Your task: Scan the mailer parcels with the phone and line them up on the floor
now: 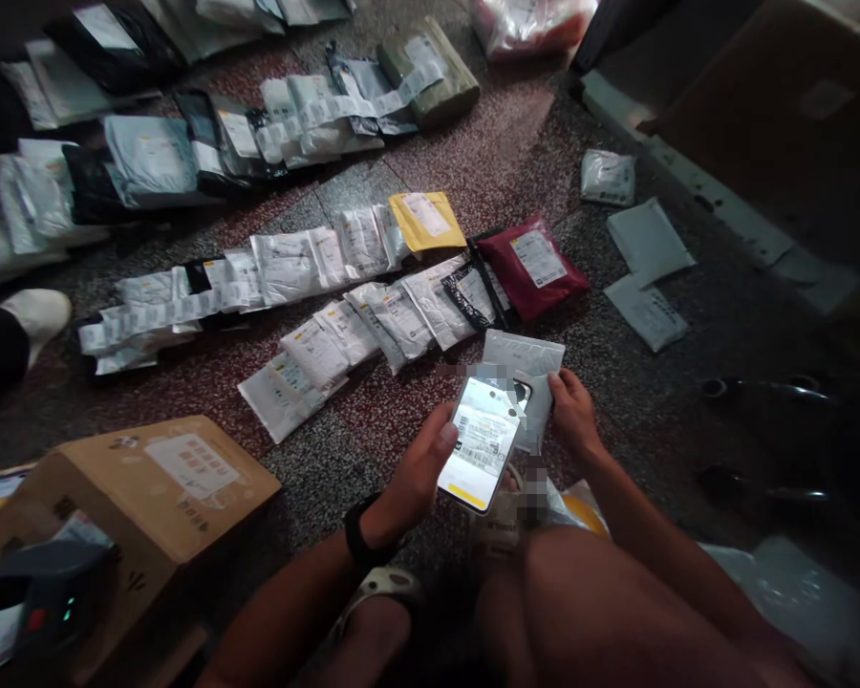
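Observation:
My left hand (424, 461) is closed around a smartphone (479, 444), whose lit screen shows a shipping label with a barcode. Behind the phone, a white mailer parcel (537, 358) is pinched at its right edge by my right hand (573, 409). The phone covers the lower left of that parcel. Just beyond them lies a row of overlapping white parcels (397, 320), running to a dark red parcel (537, 263) at its right end. A yellow parcel (428, 220) lies at the end of the row behind.
A cardboard box (164, 487) stands at lower left, with a dark label printer (47, 597) beside it. More parcels (150, 158) line the floor at the back left. Several loose white parcels (650, 239) lie to the right. Another person's shoe (41, 315) shows at far left.

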`<state>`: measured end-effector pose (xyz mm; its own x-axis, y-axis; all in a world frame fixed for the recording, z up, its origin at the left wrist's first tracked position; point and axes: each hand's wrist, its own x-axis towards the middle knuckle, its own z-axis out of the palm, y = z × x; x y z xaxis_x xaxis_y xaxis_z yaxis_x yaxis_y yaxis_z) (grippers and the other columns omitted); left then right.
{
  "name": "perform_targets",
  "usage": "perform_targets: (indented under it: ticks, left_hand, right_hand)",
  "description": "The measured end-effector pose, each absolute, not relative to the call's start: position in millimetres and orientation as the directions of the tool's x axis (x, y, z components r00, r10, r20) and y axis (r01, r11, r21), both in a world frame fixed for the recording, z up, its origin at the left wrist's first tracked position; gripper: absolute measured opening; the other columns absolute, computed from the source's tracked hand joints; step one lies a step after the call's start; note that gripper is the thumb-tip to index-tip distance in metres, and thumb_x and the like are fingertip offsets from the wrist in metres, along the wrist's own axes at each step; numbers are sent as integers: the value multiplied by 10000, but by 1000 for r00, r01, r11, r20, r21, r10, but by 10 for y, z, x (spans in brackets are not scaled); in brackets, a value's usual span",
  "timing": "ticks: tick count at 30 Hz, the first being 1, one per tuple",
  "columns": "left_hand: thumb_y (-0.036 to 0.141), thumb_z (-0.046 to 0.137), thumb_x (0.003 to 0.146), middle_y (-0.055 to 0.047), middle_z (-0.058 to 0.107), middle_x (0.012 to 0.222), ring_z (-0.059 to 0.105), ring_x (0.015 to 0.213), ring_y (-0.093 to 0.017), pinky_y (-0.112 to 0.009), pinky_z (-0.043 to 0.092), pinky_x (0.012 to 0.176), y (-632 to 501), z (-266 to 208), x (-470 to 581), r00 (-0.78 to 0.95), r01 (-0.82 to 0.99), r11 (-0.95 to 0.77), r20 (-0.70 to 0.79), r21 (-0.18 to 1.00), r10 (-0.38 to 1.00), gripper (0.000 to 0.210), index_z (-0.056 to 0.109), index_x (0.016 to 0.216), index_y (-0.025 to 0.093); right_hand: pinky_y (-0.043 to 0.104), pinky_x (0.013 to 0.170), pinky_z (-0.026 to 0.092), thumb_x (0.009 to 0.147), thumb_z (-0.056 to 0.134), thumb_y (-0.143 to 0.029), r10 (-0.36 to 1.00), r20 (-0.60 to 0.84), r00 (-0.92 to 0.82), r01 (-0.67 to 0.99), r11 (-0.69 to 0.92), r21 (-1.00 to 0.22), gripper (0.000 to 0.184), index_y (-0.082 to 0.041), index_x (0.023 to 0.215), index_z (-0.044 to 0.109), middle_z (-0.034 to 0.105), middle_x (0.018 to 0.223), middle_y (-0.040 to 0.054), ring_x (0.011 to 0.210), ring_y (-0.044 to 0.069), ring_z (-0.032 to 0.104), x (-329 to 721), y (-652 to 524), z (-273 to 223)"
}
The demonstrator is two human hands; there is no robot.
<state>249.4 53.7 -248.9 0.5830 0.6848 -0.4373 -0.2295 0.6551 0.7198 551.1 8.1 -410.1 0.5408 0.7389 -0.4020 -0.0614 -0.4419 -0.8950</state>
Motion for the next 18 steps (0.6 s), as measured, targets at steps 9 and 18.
perform_targets:
  ticks: [9,18]
  left_hand:
    - [602,583,1082,-105,764,1192,719,1023,-258,-341,522,870,573,-2381,2545,533,-221,646,-464,731,708,481,668,1326,196]
    - [570,536,1112,-66,740,1079,684,903,-201,-304,525,809,565,-2420,2530,559,-221,649,-451,728,696,430,651,1305,204]
  right_hand:
    - [317,774,509,923,725,-626,721,-403,563,-77,-440,-895,464,-229,1160,762,776,1089,47,867,206,626,5448,125,-3966]
    - [308,748,514,903,739,-610,700,-432,569,-126,-445,-887,462,-217,1147,749,776,1073,48,830,197,619,5436,129,-3932]
